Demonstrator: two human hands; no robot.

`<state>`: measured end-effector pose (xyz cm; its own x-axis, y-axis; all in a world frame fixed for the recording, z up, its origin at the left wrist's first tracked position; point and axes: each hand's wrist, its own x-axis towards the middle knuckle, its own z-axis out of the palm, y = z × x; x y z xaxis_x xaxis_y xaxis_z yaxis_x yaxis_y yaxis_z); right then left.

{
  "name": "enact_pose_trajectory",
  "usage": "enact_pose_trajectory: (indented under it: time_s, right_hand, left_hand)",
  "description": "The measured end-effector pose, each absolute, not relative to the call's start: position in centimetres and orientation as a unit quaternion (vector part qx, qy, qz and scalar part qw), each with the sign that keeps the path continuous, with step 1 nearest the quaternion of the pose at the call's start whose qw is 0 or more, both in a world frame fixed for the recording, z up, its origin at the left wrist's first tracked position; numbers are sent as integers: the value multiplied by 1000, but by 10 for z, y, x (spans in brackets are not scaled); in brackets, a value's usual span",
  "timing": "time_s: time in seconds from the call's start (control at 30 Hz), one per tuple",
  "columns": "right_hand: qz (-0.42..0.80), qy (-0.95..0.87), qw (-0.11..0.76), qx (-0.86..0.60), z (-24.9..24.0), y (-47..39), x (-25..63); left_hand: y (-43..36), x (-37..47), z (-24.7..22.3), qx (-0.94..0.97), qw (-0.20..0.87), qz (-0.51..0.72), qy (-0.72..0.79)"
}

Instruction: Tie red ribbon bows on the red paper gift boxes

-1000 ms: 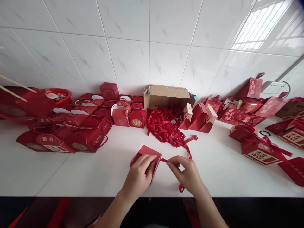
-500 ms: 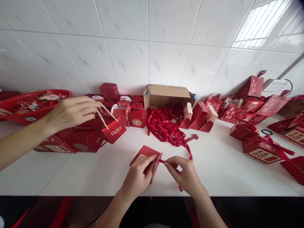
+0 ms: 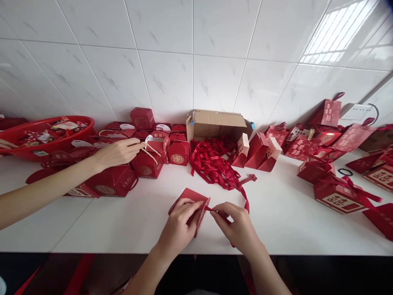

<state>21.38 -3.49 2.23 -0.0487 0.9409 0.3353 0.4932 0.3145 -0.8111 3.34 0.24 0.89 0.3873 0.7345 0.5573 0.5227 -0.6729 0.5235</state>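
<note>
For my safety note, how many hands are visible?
4: the left hand holding a red box, the right hand pinching a ribbon, a co-worker's hand at a rope handle, and another hand, partly cut off, at the red basin.

The left hand [image 3: 177,224] partly hides its red box [image 3: 189,194].

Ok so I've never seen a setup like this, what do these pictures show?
No machine here: these are a person's bare hands, seen by a camera worn on that person's head, looking forward and down. The left hand holds a red box; the right hand pinches a red ribbon beside it. On the white table are a ribbon heap by a cardboard box, other red boxes, and a red tub. Another person's hand reaches in from the left, at a rope handle.
</note>
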Motion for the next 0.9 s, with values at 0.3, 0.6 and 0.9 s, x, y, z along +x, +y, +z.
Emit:
enact_pose_trajectory:
  time_s: [0.3, 0.6, 0.9]
  right_hand:
    - [218, -691, 452, -521, 21, -33, 213]
    - [217, -708, 449, -499, 18, -30, 205]
    - [203, -706, 480, -479, 27, -17, 211]
  left_hand:
    - [2, 31, 11, 828, 125, 396, 377]
    - [2, 31, 21, 845, 118, 373, 365]
    - [8, 27, 23, 826, 39, 421, 373]
